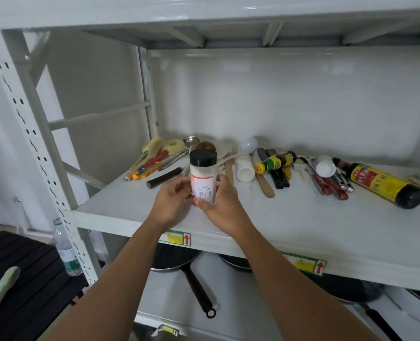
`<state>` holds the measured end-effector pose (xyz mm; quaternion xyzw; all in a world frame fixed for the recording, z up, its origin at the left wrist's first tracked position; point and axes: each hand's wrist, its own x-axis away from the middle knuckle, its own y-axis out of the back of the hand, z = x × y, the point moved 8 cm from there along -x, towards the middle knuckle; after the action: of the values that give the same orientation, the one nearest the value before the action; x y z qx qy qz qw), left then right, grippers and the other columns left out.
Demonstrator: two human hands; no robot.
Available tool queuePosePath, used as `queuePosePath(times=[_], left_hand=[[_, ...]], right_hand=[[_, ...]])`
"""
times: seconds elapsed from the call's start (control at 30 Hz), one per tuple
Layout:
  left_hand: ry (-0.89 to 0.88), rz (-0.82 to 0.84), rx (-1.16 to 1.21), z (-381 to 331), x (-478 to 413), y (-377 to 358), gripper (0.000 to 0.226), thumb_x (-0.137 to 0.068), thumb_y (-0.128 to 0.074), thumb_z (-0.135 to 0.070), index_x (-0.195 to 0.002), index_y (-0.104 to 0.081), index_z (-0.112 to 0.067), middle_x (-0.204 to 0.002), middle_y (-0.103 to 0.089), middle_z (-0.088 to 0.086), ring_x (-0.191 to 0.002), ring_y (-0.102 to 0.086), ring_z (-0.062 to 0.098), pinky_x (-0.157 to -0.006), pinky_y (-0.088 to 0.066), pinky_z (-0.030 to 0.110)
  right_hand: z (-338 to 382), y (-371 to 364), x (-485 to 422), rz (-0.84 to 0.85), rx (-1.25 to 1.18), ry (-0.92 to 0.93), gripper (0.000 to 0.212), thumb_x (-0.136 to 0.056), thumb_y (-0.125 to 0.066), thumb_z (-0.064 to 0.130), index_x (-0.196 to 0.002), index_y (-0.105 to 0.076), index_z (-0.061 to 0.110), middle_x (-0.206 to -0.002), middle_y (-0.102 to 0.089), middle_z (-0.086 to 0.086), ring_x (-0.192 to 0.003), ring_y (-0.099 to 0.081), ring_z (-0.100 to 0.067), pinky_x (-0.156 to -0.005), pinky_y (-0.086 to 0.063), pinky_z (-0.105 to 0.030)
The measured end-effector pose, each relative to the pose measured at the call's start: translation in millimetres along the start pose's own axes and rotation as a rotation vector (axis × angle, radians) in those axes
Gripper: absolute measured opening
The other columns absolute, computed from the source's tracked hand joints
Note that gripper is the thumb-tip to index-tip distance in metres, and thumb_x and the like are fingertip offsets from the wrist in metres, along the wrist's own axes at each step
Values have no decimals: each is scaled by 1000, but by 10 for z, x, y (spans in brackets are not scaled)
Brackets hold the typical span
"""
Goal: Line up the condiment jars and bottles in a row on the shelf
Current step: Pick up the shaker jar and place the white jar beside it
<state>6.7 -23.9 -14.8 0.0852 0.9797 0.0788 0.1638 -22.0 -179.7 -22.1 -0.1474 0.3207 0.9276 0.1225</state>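
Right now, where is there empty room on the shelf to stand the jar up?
Bare shelf runs along the front edge, right of both hands and the jar, in front of the lying soy sauce bottle. The back, from sponges to that bottle, is crowded with utensils.

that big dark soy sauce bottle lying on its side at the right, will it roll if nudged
Probably: the soy sauce bottle is round and lying flat on the smooth shelf. It looks full and dark, so likely heavy. If glass, its slick label could slip; use a firm grip.

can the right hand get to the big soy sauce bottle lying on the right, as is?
Probably not yet: the right hand is on the black-lidded jar with the left hand. The bare shelf leaves the soy sauce bottle approachable.
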Motion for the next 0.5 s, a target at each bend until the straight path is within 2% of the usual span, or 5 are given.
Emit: queuePosePath(times=[0.13, 0.2, 0.33, 0.43, 0.5], left_hand=[[-21, -15, -109, -70, 50, 1, 27, -103, -58, -7, -125, -72, -17, -111, -75, -10, -93, -70, -5, -74, -52, 10], [-29, -22, -129, -87, 63, 5, 28, -103, -59, -8, -127, -71, -16, -112, -74, -11, -89, -68, -10, -70, -48, 5], [-28, -17, -187, -100, 80, 5, 32, -103, -59, -9, -133, -67, -16, -116, -69, -16, -97, -68, -2, -83, -56, 18], [-47, -50, -327, -110, 62, -13, 48, -99, -62, -9, -145, -54, -20, -131, -54, -10, -112, -58, 10, -89, -48, 23], [-64, -24, -367, -91, 41, -45, 51, -97, -64, -11, -145, -53, -23, -137, -57, -8, -118, -57, 12, -97, -49, 29]], right_hand=[[-7, 0, 33, 38, -28, -10, 88, -85, -81, 42, -151, -21, 37, -159, -42, -3, -141, -50, -26, -109, -50, -53], [-10, 10, 61, 48, -47, -18, 91, -84, -81, 43, -151, -20, 40, -159, -44, -2, -140, -52, -25, -109, -51, -52], [25, 71, 87, -15, -56, -12, 103, -70, -82, 61, -151, -24, 37, -151, -51, 1, -138, -52, -23, -107, -51, -53], [27, 98, 86, -52, -45, 2, 106, -63, -80, 69, -148, -26, 36, -146, -53, 2, -135, -53, -23, -107, -50, -54], [26, 93, 82, -52, -44, 10, 103, -63, -81, 68, -145, -28, 36, -141, -56, 2, -131, -56, -22, -105, -51, -53]])
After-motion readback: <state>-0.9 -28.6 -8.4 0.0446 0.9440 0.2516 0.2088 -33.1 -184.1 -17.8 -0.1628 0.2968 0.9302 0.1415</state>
